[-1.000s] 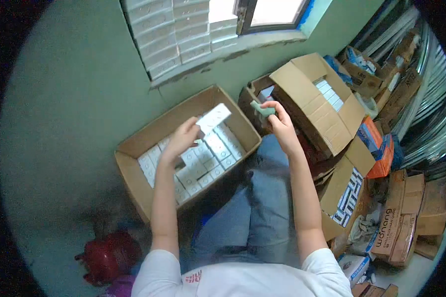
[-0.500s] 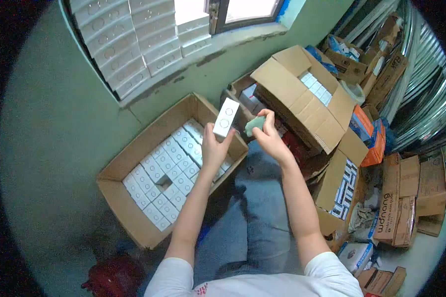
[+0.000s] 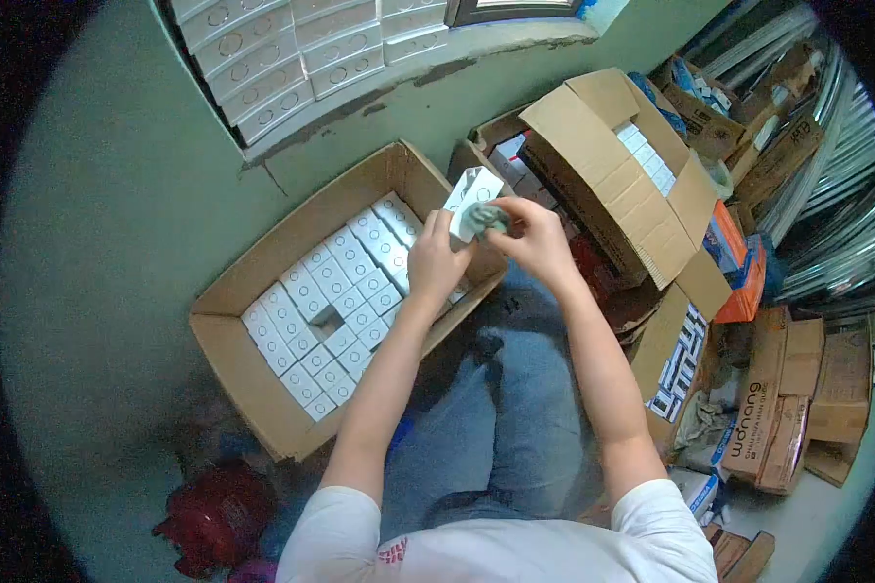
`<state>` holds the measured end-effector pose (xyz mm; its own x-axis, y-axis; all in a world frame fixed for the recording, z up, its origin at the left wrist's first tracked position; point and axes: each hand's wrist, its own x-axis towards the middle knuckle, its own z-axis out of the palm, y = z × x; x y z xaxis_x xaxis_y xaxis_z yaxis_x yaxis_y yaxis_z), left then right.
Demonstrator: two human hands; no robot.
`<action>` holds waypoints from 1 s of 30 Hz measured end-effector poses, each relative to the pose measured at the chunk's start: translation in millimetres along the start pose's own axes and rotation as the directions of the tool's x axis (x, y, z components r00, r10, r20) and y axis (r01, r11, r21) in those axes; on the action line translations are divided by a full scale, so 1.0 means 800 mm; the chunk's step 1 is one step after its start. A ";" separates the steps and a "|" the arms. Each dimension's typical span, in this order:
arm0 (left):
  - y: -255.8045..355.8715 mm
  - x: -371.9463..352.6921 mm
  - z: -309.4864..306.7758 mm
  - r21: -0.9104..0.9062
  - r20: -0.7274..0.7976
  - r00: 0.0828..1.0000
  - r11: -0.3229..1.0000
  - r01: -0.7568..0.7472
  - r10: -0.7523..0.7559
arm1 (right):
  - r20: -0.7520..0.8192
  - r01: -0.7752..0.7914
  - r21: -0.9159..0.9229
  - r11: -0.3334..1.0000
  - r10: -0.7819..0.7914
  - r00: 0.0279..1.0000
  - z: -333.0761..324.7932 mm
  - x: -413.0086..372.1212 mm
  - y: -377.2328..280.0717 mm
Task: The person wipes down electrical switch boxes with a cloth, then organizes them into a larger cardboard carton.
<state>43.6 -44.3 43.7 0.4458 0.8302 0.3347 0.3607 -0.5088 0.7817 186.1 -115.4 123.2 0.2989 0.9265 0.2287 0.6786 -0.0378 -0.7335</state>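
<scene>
My left hand (image 3: 438,260) is closed around the lower end of a small white box (image 3: 478,182) with circles printed on it. A crumpled pale green cloth (image 3: 487,220) is pinched in my right hand (image 3: 540,243) and rests against the side of that box. Just below and to the left of my hands, an open cardboard carton (image 3: 231,364) holds rows of similar white boxes (image 3: 335,277), with one gap among them. My left forearm covers part of the carton's right side.
Another open carton (image 3: 593,160) with white boxes stands tilted to the right. Beside my leg sits a carton with black-and-white pieces (image 3: 679,369). White boxes are stacked in the window (image 3: 262,73). Long plastic-wrapped strips (image 3: 826,185) lean at far right. A red object (image 3: 219,520) lies lower left.
My right hand has brought the cloth over onto the white box. The box has turned, showing another side. The whole view has shifted slightly with my head.
</scene>
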 end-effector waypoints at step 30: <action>-0.002 -0.005 0.013 0.013 0.019 0.998 0.998 -0.063 0.063 | -0.195 -0.026 -0.437 0.899 -0.066 0.979 -0.003 0.032 -0.003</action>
<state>50.1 -49.3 35.7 0.4833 0.7919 0.3732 0.3425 -0.5634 0.7519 193.7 -92.7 132.5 0.3785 0.8360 0.3974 0.8954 -0.2218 -0.3862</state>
